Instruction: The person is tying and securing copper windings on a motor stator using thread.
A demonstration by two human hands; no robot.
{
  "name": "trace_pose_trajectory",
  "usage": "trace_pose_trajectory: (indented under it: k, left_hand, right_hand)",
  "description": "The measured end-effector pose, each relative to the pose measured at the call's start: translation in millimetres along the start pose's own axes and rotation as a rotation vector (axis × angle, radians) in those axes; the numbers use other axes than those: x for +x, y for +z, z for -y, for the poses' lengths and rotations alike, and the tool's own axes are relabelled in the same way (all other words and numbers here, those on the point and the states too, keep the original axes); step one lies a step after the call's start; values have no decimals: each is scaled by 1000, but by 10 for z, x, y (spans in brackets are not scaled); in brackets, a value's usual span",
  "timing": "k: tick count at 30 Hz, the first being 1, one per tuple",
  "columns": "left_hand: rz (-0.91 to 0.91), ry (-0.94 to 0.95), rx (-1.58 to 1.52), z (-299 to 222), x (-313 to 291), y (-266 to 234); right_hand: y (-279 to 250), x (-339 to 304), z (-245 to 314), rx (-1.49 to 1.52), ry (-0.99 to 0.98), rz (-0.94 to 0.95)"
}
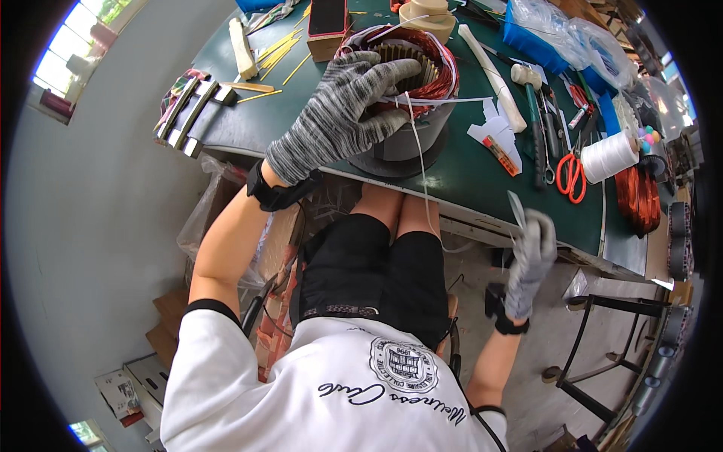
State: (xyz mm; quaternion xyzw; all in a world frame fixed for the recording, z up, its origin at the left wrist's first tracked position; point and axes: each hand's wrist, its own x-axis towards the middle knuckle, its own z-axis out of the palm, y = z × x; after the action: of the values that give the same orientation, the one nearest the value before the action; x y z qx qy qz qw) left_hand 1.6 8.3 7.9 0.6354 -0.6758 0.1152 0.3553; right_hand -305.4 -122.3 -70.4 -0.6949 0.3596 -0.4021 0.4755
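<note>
A motor stator (pixel 428 128) stands on the table's front edge, a grey cylinder topped by a ring of red-brown copper windings (pixel 444 84). My left hand (pixel 339 113), in a grey knit glove, grips the winding ring, its index finger over the bore and its thumb on the near outer side. White cord (pixel 423 169) is looped on the windings beside that thumb and hangs past the table edge in a slack curve toward my right. Away from the stator, lower right, my gloved right hand (pixel 533 256) is closed on a thin, pale, pointed strip (pixel 517 209). Motion blurs its fingers.
Right of the stator lie white paper pieces (pixel 493 132), a hammer (pixel 533 113), orange-handled scissors (pixel 571 178), a white thread spool (pixel 608 157) and copper wire coils (pixel 639 197). A phone (pixel 327 16) rests on a block behind. Metal bars (pixel 194 113) lie left; a stool frame (pixel 602 354) stands lower right.
</note>
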Motion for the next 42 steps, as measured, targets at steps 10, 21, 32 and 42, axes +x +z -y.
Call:
trace_pose_trajectory:
  k: [10,21,32,42]
  left_hand:
    - [-71,39,17,-26,-18,68]
    - [-23,-26,-42,22,-84,-19]
    - [-44,-144,-75,-12,-104,50]
    - [-9,-210,-116,-87,-150,99]
  right_hand:
    - [1259,970,877,108,-207,194]
    - [1516,355,748,-162,-438,34]
    - [1328,360,765,672,185,265]
    - [1480,348,741,11,-433,-20]
